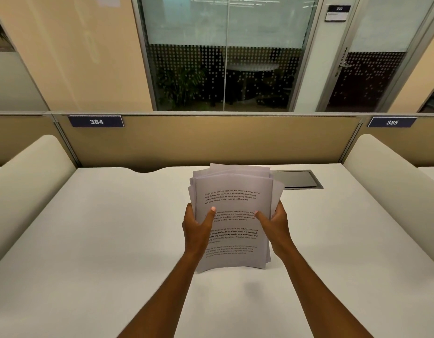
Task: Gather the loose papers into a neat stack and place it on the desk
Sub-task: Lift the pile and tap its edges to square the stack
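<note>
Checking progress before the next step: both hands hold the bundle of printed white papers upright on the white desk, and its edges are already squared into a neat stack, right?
Not quite. In the head view the bundle of printed white papers, held by the left hand and right hand on the white desk, has fanned, uneven top edges.

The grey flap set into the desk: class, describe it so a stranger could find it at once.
Start at the white desk below the sign reading 384. Near its far edge, just right of the held papers, lies the grey flap. It alone is dark, flat and sunk flush into the surface.
</note>
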{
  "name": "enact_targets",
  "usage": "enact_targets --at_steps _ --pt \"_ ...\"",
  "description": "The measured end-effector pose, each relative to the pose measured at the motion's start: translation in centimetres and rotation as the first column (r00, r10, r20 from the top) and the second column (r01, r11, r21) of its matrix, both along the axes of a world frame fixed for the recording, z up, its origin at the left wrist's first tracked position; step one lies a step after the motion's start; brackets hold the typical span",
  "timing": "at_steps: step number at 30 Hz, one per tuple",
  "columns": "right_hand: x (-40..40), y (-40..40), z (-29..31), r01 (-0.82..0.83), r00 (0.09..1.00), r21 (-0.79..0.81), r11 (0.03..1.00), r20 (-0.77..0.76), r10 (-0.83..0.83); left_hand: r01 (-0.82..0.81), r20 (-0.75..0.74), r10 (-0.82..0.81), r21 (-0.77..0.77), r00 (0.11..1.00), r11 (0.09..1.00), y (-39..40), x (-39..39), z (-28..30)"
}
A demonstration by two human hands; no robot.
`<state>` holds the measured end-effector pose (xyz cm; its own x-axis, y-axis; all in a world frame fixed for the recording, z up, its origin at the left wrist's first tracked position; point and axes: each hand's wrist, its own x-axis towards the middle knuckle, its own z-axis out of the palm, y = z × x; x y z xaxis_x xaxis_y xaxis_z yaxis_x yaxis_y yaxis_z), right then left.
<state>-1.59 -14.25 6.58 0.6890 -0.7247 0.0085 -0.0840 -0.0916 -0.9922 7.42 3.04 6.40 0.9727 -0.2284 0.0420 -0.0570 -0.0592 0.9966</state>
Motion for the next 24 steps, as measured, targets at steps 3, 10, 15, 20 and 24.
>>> enact_targets --at_steps 3,10,15,20,24 --pt "0.5 0.1 1.4 0.025 0.998 0.032 0.999 0.058 -0.027 -0.036 0.008 0.036 -0.011 0.999 0.999 -0.8 0.4 1.1" --pt "0.6 0.1 3.4 0.117 0.967 0.069 0.991 0.218 -0.13 -0.18 0.064 0.185 -0.07 0.981 0.981 -1.5 0.7 3.2" --pt "0.7 1.1 4.4 0.273 0.926 0.031 0.962 0.263 -0.271 -0.297 -0.01 0.297 -0.049 0.955 0.953 -2.5 0.5 4.6" --pt "1.1 1.8 5.4 0.403 0.894 0.092 0.91 0.173 -0.413 -0.379 -0.107 0.376 -0.009 0.92 0.925 -3.1 0.4 5.9" --pt "1.2 2.0 5.8 0.444 0.882 0.111 0.889 0.123 -0.456 -0.396 -0.162 0.395 0.023 0.904 0.918 -3.2 0.2 6.6"
